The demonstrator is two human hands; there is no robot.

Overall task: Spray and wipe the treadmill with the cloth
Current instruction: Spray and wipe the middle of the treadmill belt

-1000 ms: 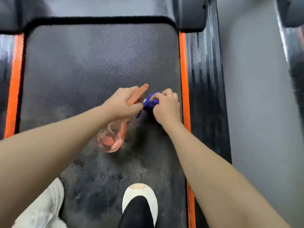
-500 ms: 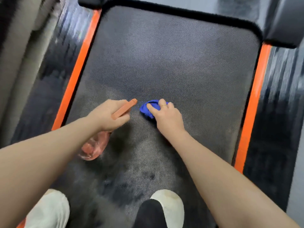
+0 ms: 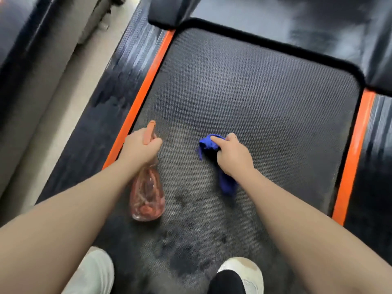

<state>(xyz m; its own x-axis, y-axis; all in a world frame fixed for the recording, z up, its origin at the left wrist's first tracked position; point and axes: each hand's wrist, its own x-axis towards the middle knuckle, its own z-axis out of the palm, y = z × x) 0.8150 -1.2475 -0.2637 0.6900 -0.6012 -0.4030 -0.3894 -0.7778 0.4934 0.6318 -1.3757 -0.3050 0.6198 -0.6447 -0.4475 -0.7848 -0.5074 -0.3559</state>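
- Head view, the only one you had: your left hand (image 3: pixel 140 146) was curled tight round the neck of the spray bottle (image 3: pixel 147 192), and your right hand (image 3: pixel 232 154) had the blue cloth (image 3: pixel 209 143) bunched in its fingers, one end trailing back under your wrist.
- Both hung over the treadmill belt (image 3: pixel 244 98), the bottle near the left orange rail (image 3: pixel 140 96), the cloth closer to the middle. Damp-looking dark patches sat on the belt in front of your shoes (image 3: pixel 244 270).
- Looked to me like you were on the spray step. I'd have kept the cloth well clear of the nozzle, misted the drier belt ahead, then wiped in long passes rail to rail with the cloth flattened out instead of balled up.
- The bottle's long axis ran roughly along the belt, pinkish base toward you, orange trigger top (image 3: pixel 149 130) pointing forward at the front hood (image 3: pixel 275 24).
- Can't tell whether a finger was actually on the trigger.
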